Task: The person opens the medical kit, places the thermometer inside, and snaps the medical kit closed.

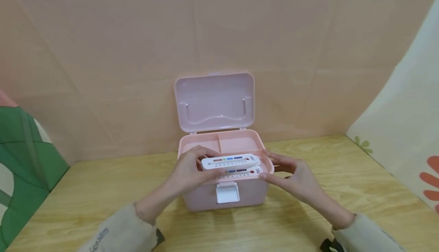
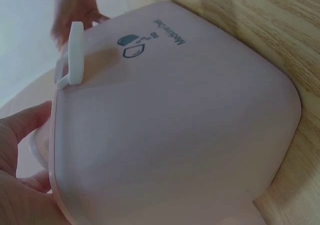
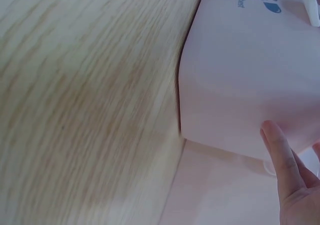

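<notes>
A pink plastic medicine chest (image 1: 201,198) stands with its lid (image 1: 215,96) raised. Two white strip thermometers (image 1: 230,162), each with a printed scale and a red dot, lie one in front of the other over the front compartment of its tray. My left hand (image 1: 186,170) pinches the upper strip by its left end, its thumb covering part of the lower strip (image 1: 245,173). My right hand (image 1: 300,177) touches the chest's right front corner, thumb at the rim; in the right wrist view, extended fingers (image 3: 281,152) rest on the chest's side.
The white latch (image 1: 228,193) hangs down on the chest's front. Two rear tray compartments (image 1: 240,142) are divided by a wall. Underneath is a wood-grain table (image 1: 113,183). A beige cloth backdrop (image 1: 120,54) rises behind, with a floral cloth (image 1: 408,130) at the right.
</notes>
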Demonstrator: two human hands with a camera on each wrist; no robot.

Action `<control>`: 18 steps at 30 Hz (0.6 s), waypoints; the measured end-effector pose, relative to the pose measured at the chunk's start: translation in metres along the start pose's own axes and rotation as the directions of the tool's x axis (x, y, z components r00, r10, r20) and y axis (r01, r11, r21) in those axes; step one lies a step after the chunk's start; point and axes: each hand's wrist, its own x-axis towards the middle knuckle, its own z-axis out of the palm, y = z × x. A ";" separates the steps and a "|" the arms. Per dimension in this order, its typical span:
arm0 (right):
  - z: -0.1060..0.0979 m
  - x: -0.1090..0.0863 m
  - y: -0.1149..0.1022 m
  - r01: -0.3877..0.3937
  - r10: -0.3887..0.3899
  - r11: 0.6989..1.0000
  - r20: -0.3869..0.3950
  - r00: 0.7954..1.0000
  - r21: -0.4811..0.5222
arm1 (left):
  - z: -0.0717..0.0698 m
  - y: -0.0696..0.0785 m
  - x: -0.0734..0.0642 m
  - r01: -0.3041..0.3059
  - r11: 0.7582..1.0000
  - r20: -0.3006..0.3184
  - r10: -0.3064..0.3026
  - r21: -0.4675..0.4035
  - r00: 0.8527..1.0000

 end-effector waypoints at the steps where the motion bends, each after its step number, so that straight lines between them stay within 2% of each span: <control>1: 0.000 0.000 0.000 0.007 -0.007 1.000 -0.001 1.000 0.000 | 0.000 0.000 0.000 -0.006 1.000 -0.002 0.006 0.007 1.000; 10: 0.001 0.001 -0.002 0.034 -0.034 0.999 -0.017 0.999 -0.002 | -0.005 -0.005 0.002 -0.025 0.997 0.000 0.025 0.072 1.000; 18: 0.004 -0.003 -0.003 0.031 -0.031 1.000 -0.011 0.999 -0.001 | -0.004 -0.004 -0.002 0.022 0.989 -0.027 -0.018 0.145 0.999</control>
